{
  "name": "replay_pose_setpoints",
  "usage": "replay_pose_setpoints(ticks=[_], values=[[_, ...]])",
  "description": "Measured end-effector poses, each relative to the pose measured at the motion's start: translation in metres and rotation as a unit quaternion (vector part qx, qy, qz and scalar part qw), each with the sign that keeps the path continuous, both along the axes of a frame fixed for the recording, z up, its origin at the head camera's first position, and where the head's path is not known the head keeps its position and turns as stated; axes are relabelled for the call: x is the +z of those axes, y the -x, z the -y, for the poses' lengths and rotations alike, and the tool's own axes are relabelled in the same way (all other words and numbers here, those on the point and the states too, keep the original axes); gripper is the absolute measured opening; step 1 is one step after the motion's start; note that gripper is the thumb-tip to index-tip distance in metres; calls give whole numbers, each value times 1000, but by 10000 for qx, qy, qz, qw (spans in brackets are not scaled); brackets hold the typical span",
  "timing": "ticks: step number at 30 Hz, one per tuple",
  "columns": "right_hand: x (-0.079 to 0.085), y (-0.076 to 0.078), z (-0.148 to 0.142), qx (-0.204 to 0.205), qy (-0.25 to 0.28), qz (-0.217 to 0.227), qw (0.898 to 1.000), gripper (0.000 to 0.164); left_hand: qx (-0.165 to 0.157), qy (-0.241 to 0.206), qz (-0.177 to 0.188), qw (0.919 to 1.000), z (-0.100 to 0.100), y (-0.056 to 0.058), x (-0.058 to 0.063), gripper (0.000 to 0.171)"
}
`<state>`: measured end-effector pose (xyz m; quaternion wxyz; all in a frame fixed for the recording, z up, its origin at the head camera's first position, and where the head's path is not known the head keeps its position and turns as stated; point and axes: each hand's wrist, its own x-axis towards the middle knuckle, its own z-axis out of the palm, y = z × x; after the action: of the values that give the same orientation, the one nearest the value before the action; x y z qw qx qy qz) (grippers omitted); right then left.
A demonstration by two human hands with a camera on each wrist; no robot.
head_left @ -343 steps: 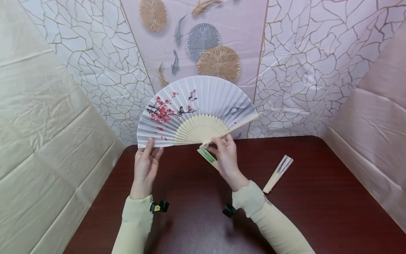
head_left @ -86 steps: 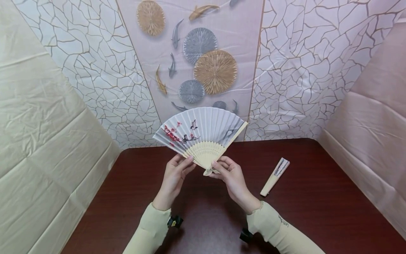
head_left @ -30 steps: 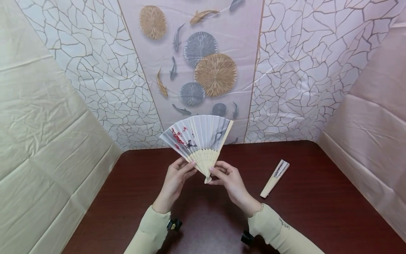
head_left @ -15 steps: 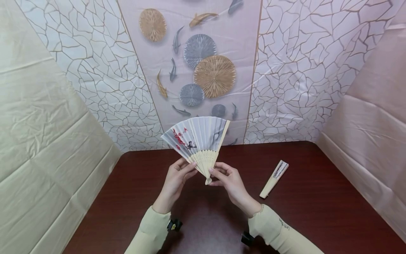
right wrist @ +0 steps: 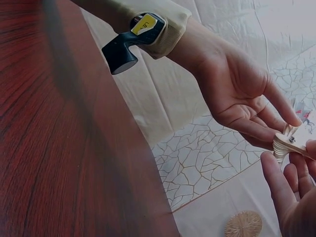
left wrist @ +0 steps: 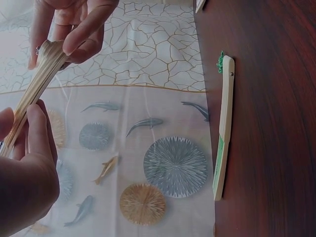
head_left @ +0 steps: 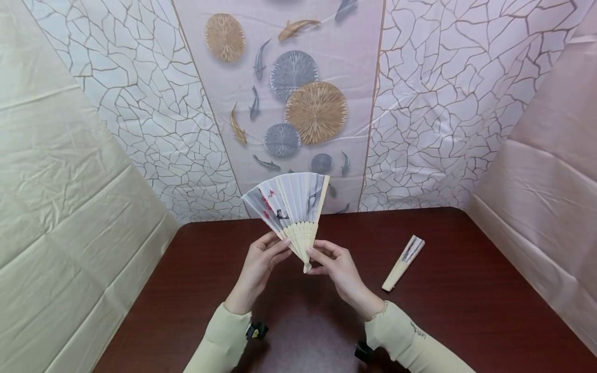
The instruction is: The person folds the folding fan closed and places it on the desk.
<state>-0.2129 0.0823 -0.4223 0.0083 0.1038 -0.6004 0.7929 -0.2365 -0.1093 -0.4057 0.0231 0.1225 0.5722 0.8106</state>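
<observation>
A folding hand fan (head_left: 294, 202), white cloth with red blossoms and pale wooden ribs, is partly spread and held upright above the table. My left hand (head_left: 261, 261) pinches its left outer rib, thumb in front. Near the pivot, my right hand (head_left: 338, 264) grips the lower right ribs between thumb and fingers. In the left wrist view the stacked ribs (left wrist: 37, 84) run between both hands. The right wrist view shows the metal pivot (right wrist: 292, 139) close to the fingertips of both hands.
A closed fan with a grey-patterned cloth (head_left: 403, 263) lies on the dark red-brown table (head_left: 196, 290), to the right. Another closed fan, green with a green tassel (left wrist: 224, 128), lies on the table in the left wrist view. Patterned cloth walls (head_left: 420, 103) stand behind and beside the table.
The fan has narrowed from a wide half circle to a smaller wedge and come lower. My left hand has moved right, closer to my right hand, which has shifted to the pivot.
</observation>
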Motion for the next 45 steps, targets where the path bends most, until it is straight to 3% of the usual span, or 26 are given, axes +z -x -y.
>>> replay_pose_setpoints(ticks=[22, 45], values=[[-2, -1, -1, 55, -37, 61, 10000, 36, -198, 174, -134, 9996, 0, -1, -4, 33], [-1, -2, -3, 483, -235, -32, 9986, 39, -366, 276, -204, 9987, 0, -1, -5, 32]])
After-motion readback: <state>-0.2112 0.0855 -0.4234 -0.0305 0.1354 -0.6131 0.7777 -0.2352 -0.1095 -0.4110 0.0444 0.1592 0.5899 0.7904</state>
